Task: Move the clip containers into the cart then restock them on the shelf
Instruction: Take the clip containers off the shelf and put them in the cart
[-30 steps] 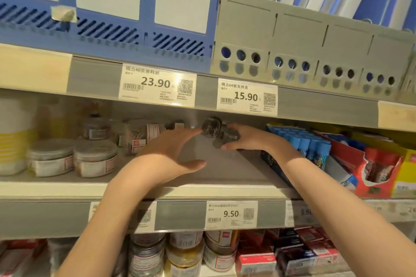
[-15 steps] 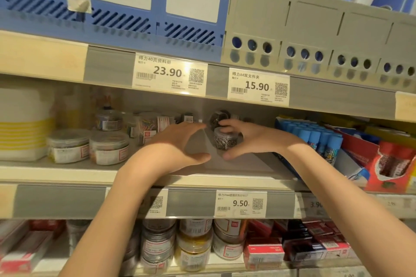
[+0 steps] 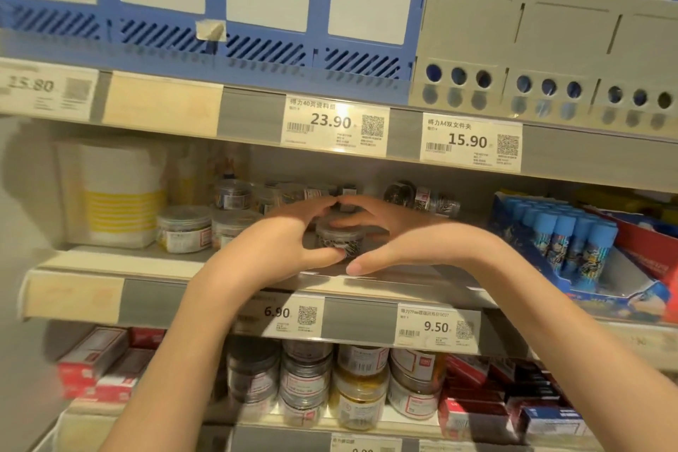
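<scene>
A small clear round clip container (image 3: 339,239) stands upright on the middle shelf (image 3: 121,262), near its front edge. My left hand (image 3: 279,242) and my right hand (image 3: 389,235) cup it from both sides, fingers curled round it and fingertips meeting behind it. More clip containers (image 3: 183,227) stand to the left on the same shelf. Further back, other clip containers (image 3: 422,194) lie on their sides. No cart is in view.
A white and yellow tub (image 3: 110,191) stands at the shelf's left end. A box of blue-capped glue sticks (image 3: 572,235) sits to the right. Blue and grey file holders (image 3: 257,11) fill the shelf above. Jars (image 3: 359,389) and red boxes (image 3: 106,363) fill the shelf below.
My right hand drew a container from the back of the shelf toward the front edge. My left hand closed in on it from the left. The camera moved closer.
</scene>
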The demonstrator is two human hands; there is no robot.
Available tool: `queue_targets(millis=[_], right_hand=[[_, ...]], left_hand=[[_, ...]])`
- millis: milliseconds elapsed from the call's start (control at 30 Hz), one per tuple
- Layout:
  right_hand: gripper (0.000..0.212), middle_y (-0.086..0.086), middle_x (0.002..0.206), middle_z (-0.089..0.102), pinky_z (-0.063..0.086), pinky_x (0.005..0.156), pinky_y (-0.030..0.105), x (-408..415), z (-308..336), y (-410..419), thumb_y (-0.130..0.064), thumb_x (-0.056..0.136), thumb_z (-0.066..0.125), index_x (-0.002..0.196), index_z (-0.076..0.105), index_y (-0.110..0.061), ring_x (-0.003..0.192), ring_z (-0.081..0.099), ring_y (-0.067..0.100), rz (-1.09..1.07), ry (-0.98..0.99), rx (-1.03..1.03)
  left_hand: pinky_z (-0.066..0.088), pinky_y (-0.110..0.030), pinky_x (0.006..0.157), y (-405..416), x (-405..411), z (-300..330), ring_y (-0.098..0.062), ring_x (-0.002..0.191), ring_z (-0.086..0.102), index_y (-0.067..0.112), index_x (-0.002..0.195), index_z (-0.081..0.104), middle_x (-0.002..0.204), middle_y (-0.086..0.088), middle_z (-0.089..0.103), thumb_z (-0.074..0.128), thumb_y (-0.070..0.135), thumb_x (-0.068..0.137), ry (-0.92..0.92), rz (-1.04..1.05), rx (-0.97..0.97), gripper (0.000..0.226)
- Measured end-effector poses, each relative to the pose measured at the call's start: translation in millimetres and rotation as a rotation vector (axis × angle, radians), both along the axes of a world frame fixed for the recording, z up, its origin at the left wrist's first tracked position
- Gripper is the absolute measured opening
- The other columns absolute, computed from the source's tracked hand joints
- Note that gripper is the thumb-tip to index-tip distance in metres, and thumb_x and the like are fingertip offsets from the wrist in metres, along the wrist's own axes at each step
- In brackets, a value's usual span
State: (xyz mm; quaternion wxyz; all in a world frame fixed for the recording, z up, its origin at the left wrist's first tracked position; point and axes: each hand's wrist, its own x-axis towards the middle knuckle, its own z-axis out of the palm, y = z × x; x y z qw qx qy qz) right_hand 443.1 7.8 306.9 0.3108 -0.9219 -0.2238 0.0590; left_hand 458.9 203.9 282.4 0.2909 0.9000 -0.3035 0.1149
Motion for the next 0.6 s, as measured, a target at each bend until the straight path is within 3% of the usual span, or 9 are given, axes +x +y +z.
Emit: queue_targets(millis=[67, 267, 400, 600], right_hand=[[0.083, -0.023, 0.135, 0.047, 0.035, 0.104, 0.02, 3.7, -0.5, 4.0, -0.03, 0.079, 0.074, 0.141, 0.021, -0.038, 0.125, 0.041, -0.008, 0.016, 0.003, 0.023], [0.079, -0.014, 0.123, 0.056, 0.04, 0.096, 0.015, 24.3, 0.6, 1.9, -0.022, 0.079, 0.073, 0.143, 0.026, -0.025, 0.117, 0.05, -0.005, -0.031, -0.047, 0.116], [0.066, 0.001, 0.129, 0.052, 0.04, 0.1, 0.021, 46.3, 5.5, 1.5, -0.017, 0.085, 0.067, 0.14, 0.032, -0.017, 0.122, 0.05, 0.012, -0.087, -0.082, 0.1], [0.065, 0.003, 0.137, 0.046, 0.034, 0.097, 0.017, 70.5, 16.7, 10.9, -0.02, 0.087, 0.065, 0.142, 0.031, -0.014, 0.124, 0.045, 0.013, -0.091, -0.146, -0.023]], left_hand=[[0.036, -0.017, 0.086, 4.7, -1.3, -1.3, -0.005, 0.119, 0.048, 0.039, 0.142, 0.027, 0.136, 0.015, 0.048, 0.062, 0.042, 0.084, 0.008, 0.005, -0.001, 0.068], [0.032, -0.015, 0.091, 11.2, -0.7, -5.0, -0.002, 0.124, 0.043, 0.038, 0.144, 0.026, 0.137, 0.016, 0.048, 0.059, 0.047, 0.084, 0.047, 0.033, -0.029, 0.069], [0.034, -0.016, 0.092, 16.1, 0.1, -5.2, 0.0, 0.122, 0.044, 0.04, 0.142, 0.031, 0.134, 0.015, 0.05, 0.059, 0.048, 0.084, 0.036, 0.051, -0.031, 0.065], [0.035, -0.014, 0.089, 23.9, -0.7, -5.0, 0.0, 0.117, 0.049, 0.038, 0.136, 0.04, 0.129, 0.013, 0.055, 0.062, 0.042, 0.084, -0.003, 0.083, -0.064, 0.057]])
